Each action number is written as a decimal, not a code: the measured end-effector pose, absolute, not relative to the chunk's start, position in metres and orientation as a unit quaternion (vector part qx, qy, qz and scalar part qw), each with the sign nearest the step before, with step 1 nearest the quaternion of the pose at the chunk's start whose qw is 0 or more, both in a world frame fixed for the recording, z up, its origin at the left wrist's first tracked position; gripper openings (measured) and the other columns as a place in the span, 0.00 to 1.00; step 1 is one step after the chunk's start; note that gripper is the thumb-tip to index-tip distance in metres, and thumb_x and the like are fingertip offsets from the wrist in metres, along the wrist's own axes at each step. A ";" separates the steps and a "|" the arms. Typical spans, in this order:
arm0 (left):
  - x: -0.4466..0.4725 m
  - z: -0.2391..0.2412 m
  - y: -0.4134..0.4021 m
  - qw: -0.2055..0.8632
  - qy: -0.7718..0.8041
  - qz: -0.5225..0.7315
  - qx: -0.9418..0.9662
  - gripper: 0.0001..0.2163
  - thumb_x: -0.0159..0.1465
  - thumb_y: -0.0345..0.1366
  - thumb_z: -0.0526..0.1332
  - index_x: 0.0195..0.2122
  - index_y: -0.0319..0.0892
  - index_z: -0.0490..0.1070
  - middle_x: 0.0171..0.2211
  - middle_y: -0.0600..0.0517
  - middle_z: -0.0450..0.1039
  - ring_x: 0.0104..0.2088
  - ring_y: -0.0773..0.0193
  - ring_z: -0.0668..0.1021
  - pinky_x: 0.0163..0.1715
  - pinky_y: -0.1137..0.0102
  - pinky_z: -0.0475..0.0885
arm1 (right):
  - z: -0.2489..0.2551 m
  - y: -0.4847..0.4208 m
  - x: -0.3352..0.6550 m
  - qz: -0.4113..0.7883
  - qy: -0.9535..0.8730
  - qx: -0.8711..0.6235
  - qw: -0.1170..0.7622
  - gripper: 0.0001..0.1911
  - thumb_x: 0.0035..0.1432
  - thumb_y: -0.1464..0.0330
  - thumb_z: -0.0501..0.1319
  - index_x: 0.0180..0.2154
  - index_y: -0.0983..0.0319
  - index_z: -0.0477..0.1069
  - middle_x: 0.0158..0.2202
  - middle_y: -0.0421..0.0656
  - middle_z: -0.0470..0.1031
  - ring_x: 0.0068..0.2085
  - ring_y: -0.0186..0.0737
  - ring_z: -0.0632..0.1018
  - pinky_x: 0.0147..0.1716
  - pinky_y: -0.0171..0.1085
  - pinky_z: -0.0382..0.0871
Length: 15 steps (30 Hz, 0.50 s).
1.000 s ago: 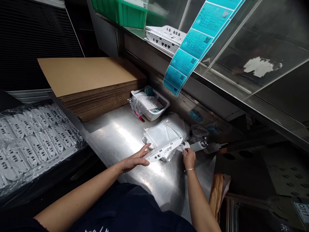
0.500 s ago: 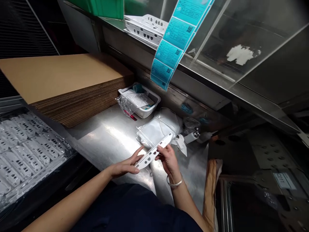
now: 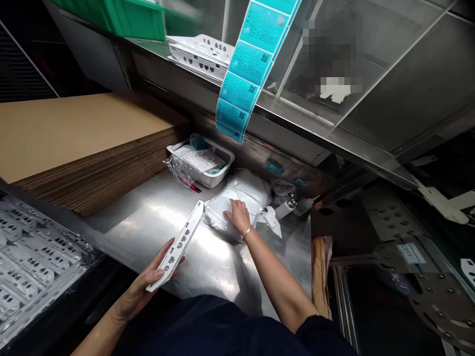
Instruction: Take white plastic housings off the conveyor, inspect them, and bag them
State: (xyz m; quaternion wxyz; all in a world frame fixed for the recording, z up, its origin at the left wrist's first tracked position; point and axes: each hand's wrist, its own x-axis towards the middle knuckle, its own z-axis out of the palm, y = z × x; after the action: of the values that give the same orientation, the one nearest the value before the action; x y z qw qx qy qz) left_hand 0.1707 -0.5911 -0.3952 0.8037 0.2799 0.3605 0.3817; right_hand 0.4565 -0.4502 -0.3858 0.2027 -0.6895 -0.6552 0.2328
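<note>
A long white plastic housing with port cutouts (image 3: pixel 180 242), like a router shell, slants up from my left hand (image 3: pixel 148 282). That hand is closed around its lower end, thumb in front and fingertips showing behind. My right hand (image 3: pixel 239 216), a bracelet on its wrist, lies with fingers extended on a stack of clear plastic bags (image 3: pixel 218 205). Its fingertips touch the top of the stack, and I see nothing gripped in them. Just right of the stack are a crumpled white piece (image 3: pixel 271 220) and a white bottle with a metal top (image 3: pixel 286 206).
A cardboard stack (image 3: pixel 92 128) stands left, beside a white basket (image 3: pixel 218 178) and a red cutter (image 3: pixel 190 185). Wrapped white housings (image 3: pixel 29 257) fill the lower left. Blue labels (image 3: pixel 237 91) hang from the shelf (image 3: pixel 297 118), which bears more housings (image 3: pixel 200 57) and a green bin (image 3: pixel 129 20).
My right hand has let go of the housing and moved up and forward onto the bags. My left hand has swung the housing left and tilted it steeper. The view has shifted slightly.
</note>
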 end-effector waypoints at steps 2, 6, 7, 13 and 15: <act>0.169 -0.393 -0.589 0.812 0.346 0.394 0.258 0.32 0.59 0.42 0.58 0.65 0.53 0.48 0.63 0.48 0.55 0.62 0.42 0.56 0.62 0.48 0.42 | -0.389 -0.433 0.452 0.285 -0.648 -0.681 0.188 0.22 0.50 0.74 0.61 0.49 0.62 0.69 0.47 0.51 0.71 0.50 0.48 0.69 0.50 0.44 0.61; 0.179 -0.388 -0.586 0.834 0.280 0.449 0.156 0.35 0.58 0.41 0.57 0.65 0.48 0.44 0.61 0.43 0.58 0.61 0.38 0.59 0.59 0.45 0.50 | -0.384 -0.417 0.456 0.403 -0.614 -0.653 0.183 0.08 0.44 0.77 0.61 0.31 0.64 0.73 0.29 0.42 0.74 0.31 0.37 0.73 0.32 0.35 0.65; 0.183 -0.386 -0.584 0.836 0.262 0.462 0.135 0.36 0.58 0.41 0.58 0.66 0.48 0.43 0.61 0.42 0.58 0.60 0.36 0.59 0.57 0.45 0.53 | -0.381 -0.418 0.460 0.434 -0.603 -0.642 0.190 0.05 0.45 0.75 0.61 0.28 0.64 0.72 0.26 0.41 0.73 0.28 0.35 0.72 0.28 0.32 0.63; 0.211 -0.375 -0.558 0.863 0.130 0.479 0.096 0.37 0.55 0.46 0.59 0.65 0.49 0.45 0.62 0.41 0.55 0.59 0.28 0.57 0.51 0.43 0.61 | -0.365 -0.445 0.481 0.564 -0.519 -0.589 0.257 0.10 0.44 0.70 0.62 0.33 0.65 0.73 0.21 0.37 0.70 0.22 0.30 0.68 0.21 0.30 0.58; 0.224 -0.373 -0.547 0.874 0.099 0.464 0.102 0.36 0.56 0.45 0.58 0.64 0.48 0.46 0.62 0.41 0.55 0.59 0.27 0.57 0.50 0.43 0.62 | -0.369 -0.457 0.476 0.578 -0.493 -0.584 0.288 0.09 0.41 0.69 0.65 0.29 0.66 0.73 0.19 0.37 0.68 0.20 0.29 0.65 0.21 0.31 0.58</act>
State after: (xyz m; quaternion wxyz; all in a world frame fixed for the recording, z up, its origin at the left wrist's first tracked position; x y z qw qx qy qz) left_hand 0.2240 -0.5469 -0.3727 0.8741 0.1024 0.0992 0.4644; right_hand 0.4762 -0.4566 -0.3688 0.2875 -0.5835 -0.4927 0.5780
